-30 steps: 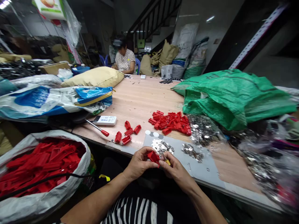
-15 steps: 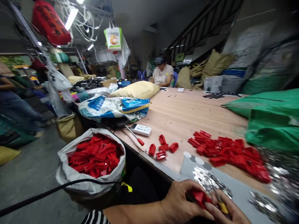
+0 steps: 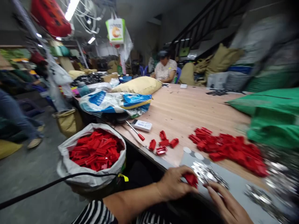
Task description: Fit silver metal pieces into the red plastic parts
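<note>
My left hand (image 3: 174, 183) is closed around a small red plastic part (image 3: 191, 179) near the table's front edge. To its right, my right hand (image 3: 227, 203) is curled with its fingertips close together beside a pile of shiny metal pieces (image 3: 205, 172). A bit of metal shows between its fingers, but I cannot make out what it is. Several loose red plastic parts (image 3: 161, 150) lie ahead of my left hand. A larger heap of red parts (image 3: 233, 151) spreads beyond the metal pieces.
A white sack (image 3: 63, 152) full of red parts stands at the left, with a black cable (image 3: 58, 180) across its front. A red-handled screwdriver (image 3: 140, 137) and a white box (image 3: 143, 125) lie near the edge. A green sack (image 3: 275, 121) lies right; a person (image 3: 164, 70) sits opposite.
My hands have moved apart; the left has shifted slightly left with the red part. The yellow-handled tool seen in my right hand no longer shows. The view has shifted slightly.
</note>
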Motion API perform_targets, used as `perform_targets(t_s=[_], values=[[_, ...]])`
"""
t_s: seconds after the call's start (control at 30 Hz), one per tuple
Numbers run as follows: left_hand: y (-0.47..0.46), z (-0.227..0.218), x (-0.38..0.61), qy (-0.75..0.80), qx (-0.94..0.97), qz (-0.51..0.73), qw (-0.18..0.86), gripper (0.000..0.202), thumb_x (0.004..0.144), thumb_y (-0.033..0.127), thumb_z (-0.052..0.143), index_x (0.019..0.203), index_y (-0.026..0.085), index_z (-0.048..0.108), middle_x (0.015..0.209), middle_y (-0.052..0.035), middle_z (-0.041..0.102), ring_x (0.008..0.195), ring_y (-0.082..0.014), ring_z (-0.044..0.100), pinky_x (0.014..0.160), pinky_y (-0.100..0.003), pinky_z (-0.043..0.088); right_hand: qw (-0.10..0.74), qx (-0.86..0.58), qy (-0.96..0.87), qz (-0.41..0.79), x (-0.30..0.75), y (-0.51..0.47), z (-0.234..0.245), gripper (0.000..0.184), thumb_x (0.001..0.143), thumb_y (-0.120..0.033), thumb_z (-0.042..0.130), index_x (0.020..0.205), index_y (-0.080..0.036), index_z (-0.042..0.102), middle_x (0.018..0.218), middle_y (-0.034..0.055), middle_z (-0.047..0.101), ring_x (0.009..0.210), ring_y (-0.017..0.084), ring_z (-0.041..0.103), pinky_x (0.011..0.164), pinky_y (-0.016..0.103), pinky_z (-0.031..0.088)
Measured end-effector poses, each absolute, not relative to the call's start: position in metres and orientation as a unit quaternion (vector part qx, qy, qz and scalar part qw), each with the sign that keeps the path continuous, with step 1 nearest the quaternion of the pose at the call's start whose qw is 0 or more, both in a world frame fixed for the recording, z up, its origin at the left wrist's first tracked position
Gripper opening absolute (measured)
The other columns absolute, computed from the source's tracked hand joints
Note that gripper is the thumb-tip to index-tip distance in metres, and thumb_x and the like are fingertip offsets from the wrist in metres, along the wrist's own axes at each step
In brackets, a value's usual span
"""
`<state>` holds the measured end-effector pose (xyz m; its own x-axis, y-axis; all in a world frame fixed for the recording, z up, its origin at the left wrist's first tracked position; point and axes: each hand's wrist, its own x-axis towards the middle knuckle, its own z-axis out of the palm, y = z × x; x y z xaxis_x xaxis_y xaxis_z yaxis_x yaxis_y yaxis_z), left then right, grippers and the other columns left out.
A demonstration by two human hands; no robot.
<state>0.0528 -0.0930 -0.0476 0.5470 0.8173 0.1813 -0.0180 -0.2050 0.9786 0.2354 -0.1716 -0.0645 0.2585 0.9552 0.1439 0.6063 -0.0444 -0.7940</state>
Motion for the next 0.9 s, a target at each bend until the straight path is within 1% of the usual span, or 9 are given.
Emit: perform_targets(t_s=[0.03, 0.1, 0.13, 0.23, 0.33, 0.43, 0.6, 0.77, 0.9], values=[[-0.089, -0.048, 0.05, 0.286, 0.704, 0.363, 0.539, 0.038, 0.062, 0.028, 0.08, 0.098, 0.021, 0.069, 0.086, -0.0017, 0.07, 0.081, -0.0173, 0.064, 0.079, -0.027, 0.05, 0.382, -0.689, -0.579, 0.211, 0.232, -0.175, -0.058, 0.028, 0.08, -0.05, 0.053, 0.09, -0.026, 0.064, 0.093, 0.007, 0.069, 0.088, 0.026, 0.065, 0.077, 0.034, 0.053], [-0.081, -0.051, 0.046, 0.291, 0.746, 0.332, 0.499, 0.036, 0.066, 0.024, 0.077, 0.101, 0.021, 0.068, 0.089, -0.002, 0.07, 0.08, -0.0166, 0.063, 0.078, -0.026, 0.05, 0.362, -0.689, -0.594, 0.203, 0.225, -0.181, -0.049, 0.028, 0.085, -0.045, 0.047, 0.093, -0.025, 0.064, 0.097, 0.0078, 0.067, 0.092, 0.025, 0.064, 0.081, 0.035, 0.051], [-0.078, -0.053, 0.045, 0.293, 0.763, 0.322, 0.478, 0.035, 0.068, 0.022, 0.075, 0.103, 0.021, 0.067, 0.091, -0.0024, 0.07, 0.082, -0.0168, 0.064, 0.079, -0.027, 0.049, 0.352, -0.69, -0.6, 0.198, 0.222, -0.183, -0.046, 0.027, 0.087, -0.043, 0.047, 0.096, -0.025, 0.064, 0.098, 0.0077, 0.067, 0.091, 0.024, 0.064, 0.08, 0.035, 0.051], [-0.072, -0.059, 0.045, 0.266, 0.78, 0.296, 0.482, 0.039, 0.07, 0.018, 0.072, 0.108, 0.021, 0.065, 0.098, -0.0041, 0.071, 0.089, -0.0187, 0.064, 0.085, -0.029, 0.048, 0.329, -0.695, -0.607, 0.202, 0.214, -0.186, -0.042, 0.022, 0.089, -0.036, 0.048, 0.102, -0.025, 0.062, 0.099, 0.0061, 0.067, 0.086, 0.022, 0.063, 0.077, 0.033, 0.051], [-0.07, -0.061, 0.044, 0.241, 0.796, 0.283, 0.478, 0.041, 0.071, 0.017, 0.071, 0.111, 0.021, 0.064, 0.102, -0.0044, 0.07, 0.094, -0.0195, 0.063, 0.089, -0.032, 0.047, 0.311, -0.69, -0.619, 0.211, 0.21, -0.187, -0.041, 0.018, 0.09, -0.028, 0.047, 0.101, -0.025, 0.061, 0.097, 0.0046, 0.067, 0.086, 0.02, 0.063, 0.078, 0.033, 0.049], [-0.069, -0.062, 0.044, 0.225, 0.808, 0.277, 0.468, 0.043, 0.071, 0.018, 0.07, 0.113, 0.023, 0.063, 0.105, -0.0038, 0.07, 0.097, -0.0197, 0.063, 0.089, -0.033, 0.047, 0.303, -0.682, -0.634, 0.202, 0.208, -0.187, -0.04, 0.019, 0.089, -0.023, 0.047, 0.1, -0.025, 0.063, 0.096, 0.0039, 0.067, 0.086, 0.02, 0.062, 0.078, 0.033, 0.048], [-0.067, -0.064, 0.043, 0.221, 0.818, 0.275, 0.454, 0.043, 0.072, 0.019, 0.07, 0.114, 0.023, 0.062, 0.104, -0.0035, 0.07, 0.095, -0.0193, 0.064, 0.089, -0.033, 0.048, 0.289, -0.684, -0.644, 0.183, 0.207, -0.186, -0.042, 0.019, 0.088, -0.021, 0.049, 0.1, -0.024, 0.063, 0.093, 0.0034, 0.066, 0.083, 0.018, 0.062, 0.076, 0.032, 0.049], [-0.068, -0.064, 0.043, 0.219, 0.822, 0.278, 0.446, 0.041, 0.073, 0.018, 0.07, 0.113, 0.023, 0.063, 0.101, -0.0024, 0.07, 0.093, -0.0183, 0.064, 0.087, -0.031, 0.049, 0.273, -0.691, -0.649, 0.165, 0.204, -0.186, -0.046, 0.018, 0.088, -0.019, 0.049, 0.099, -0.024, 0.062, 0.095, 0.0038, 0.065, 0.086, 0.018, 0.062, 0.077, 0.031, 0.049], [-0.069, -0.064, 0.043, 0.218, 0.823, 0.28, 0.443, 0.039, 0.074, 0.017, 0.069, 0.112, 0.022, 0.063, 0.101, -0.003, 0.07, 0.095, -0.0186, 0.064, 0.087, -0.031, 0.048, 0.273, -0.688, -0.654, 0.154, 0.201, -0.187, -0.047, 0.018, 0.088, -0.016, 0.048, 0.097, -0.024, 0.061, 0.093, 0.0032, 0.064, 0.084, 0.018, 0.062, 0.076, 0.03, 0.049]])
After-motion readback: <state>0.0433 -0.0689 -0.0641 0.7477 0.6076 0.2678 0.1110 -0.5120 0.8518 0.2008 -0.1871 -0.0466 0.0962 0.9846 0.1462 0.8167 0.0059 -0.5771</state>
